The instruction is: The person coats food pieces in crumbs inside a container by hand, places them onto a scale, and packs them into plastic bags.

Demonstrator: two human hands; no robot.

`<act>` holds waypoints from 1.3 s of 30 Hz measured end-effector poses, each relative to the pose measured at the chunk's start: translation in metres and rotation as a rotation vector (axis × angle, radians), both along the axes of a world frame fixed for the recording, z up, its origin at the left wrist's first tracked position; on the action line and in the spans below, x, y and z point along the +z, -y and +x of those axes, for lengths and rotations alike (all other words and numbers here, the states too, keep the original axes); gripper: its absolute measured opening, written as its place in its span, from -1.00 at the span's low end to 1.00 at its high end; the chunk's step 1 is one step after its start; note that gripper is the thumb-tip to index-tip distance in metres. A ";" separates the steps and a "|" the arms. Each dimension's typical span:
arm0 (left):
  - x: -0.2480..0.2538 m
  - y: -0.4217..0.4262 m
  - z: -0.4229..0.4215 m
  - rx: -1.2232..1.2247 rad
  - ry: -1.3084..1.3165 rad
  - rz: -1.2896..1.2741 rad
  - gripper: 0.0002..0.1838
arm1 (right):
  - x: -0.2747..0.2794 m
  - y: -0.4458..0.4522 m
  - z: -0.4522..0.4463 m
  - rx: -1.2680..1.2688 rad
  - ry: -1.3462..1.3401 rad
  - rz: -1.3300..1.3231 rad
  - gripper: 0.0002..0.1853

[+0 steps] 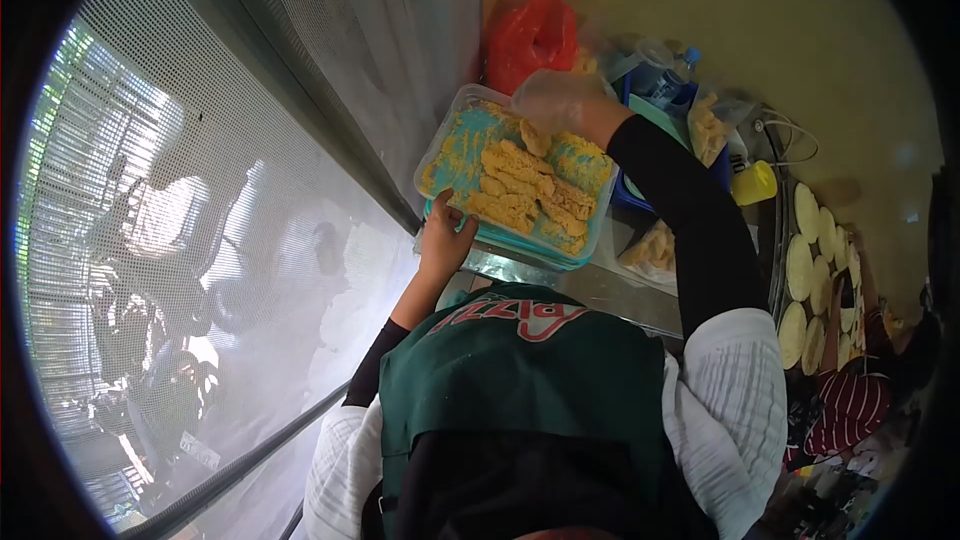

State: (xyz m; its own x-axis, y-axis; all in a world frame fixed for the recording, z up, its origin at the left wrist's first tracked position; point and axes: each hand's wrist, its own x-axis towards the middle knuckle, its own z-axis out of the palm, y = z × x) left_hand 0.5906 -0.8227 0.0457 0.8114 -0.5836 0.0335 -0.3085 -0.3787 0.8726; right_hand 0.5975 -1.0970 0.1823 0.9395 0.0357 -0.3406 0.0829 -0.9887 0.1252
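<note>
A clear rectangular plastic container (428,162) with a blue-green bottom stands in front of me. Yellow crumb-coated pieces of food (520,185) are heaped in it, with crumbs smeared over the bottom. My left hand (447,233) is at the container's near left corner, fingers apart and touching the rim. Over the far right edge is my right hand (563,100), in what looks like a clear plastic glove and smeared by motion. A smaller coated piece (535,138) lies just below it; whether the fingers hold anything is hidden by the blur.
Behind the container sits a red plastic bag (530,40). To the right are a blue crate (688,100) with a bottle, bags of pale food (708,130), a yellow cup (754,183) and several round pale discs (800,260). A mesh screen (150,190) runs along my left.
</note>
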 end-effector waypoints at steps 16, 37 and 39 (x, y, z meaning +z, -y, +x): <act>0.068 0.087 0.029 -0.321 0.135 0.084 -0.53 | 0.007 0.012 -0.039 -0.279 -0.068 0.875 -0.31; 0.038 0.112 0.013 -0.175 -0.548 -0.613 -0.71 | -0.032 -0.058 -0.073 -1.009 0.667 1.099 -0.31; 0.045 0.110 0.012 -0.181 -0.646 -0.641 -0.71 | -0.037 -0.052 -0.070 -0.967 0.662 1.015 -0.31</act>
